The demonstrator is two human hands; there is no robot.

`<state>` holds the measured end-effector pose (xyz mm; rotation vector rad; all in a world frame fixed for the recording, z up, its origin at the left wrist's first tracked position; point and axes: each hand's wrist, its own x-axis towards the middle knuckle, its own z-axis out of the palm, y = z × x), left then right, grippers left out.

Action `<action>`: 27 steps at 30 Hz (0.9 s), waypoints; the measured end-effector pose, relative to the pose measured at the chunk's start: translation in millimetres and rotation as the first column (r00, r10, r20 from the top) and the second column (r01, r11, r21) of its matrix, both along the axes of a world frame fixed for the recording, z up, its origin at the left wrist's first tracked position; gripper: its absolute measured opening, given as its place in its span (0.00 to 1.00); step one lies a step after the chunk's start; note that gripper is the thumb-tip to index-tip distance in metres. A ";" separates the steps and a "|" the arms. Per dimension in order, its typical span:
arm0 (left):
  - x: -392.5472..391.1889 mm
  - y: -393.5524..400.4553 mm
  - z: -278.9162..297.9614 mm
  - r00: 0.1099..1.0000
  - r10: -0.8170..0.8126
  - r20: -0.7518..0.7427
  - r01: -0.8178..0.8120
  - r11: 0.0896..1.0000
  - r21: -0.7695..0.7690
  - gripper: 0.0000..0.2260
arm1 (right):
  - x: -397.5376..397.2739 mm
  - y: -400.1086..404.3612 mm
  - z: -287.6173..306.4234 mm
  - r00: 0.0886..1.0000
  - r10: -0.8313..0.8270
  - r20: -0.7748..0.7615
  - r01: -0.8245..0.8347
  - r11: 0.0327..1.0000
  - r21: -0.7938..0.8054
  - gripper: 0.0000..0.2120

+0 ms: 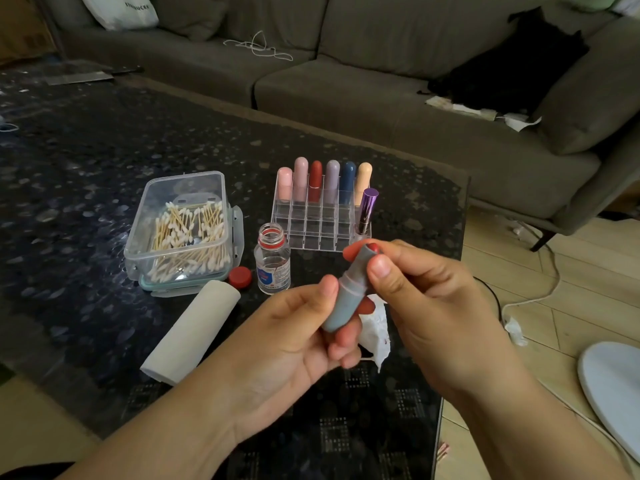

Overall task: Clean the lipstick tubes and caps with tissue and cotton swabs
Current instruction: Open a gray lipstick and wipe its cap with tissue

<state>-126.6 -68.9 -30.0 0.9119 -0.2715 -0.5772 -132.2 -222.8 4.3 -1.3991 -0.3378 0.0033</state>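
Lipstick tube (346,292), grey-blue w/ the red stick showing at its top, is held above the table (86,161), tilted, between both hands. Left hand (298,337) grips the lower body, thumb on front and fingers curled behind; right hand (426,299) pinches the upper sleeve near the red tip. It looks light, stiff plastic, smooth and probably a bit slippery, so best hold is on the body and the ridge at the middle, not on the red stick, which is soft and smears or breaks easily. A crumpled tissue (375,330) w/ red marks lies under the hands. Cotton swabs box (183,233), open small bottle (272,263), its red cap (240,277) and a tissue roll (194,329) are near; other lipsticks stand in the clear rack (325,216).
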 end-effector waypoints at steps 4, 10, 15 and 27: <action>-6.0 -6.3 -2.2 0.949 0.246 0.197 -0.280 0.945 0.168 0.22 | -1.0 3.4 -1.2 0.995 -0.060 0.086 0.063 0.997 -0.035 0.10; -14.5 -11.9 -2.6 0.742 0.429 0.515 -0.622 0.729 0.288 0.17 | 2.7 3.7 -6.0 0.982 -0.106 0.155 0.132 0.977 -0.167 0.09; -6.7 -7.3 -1.8 0.952 0.162 0.261 -0.223 0.949 0.224 0.19 | 0.0 0.4 2.9 0.999 0.019 0.031 -0.019 1.000 -0.022 0.09; -8.1 -7.9 -0.7 0.943 0.194 0.270 -0.249 0.950 0.187 0.22 | -2.0 4.2 -1.5 0.997 -0.038 0.063 0.039 0.999 -0.018 0.09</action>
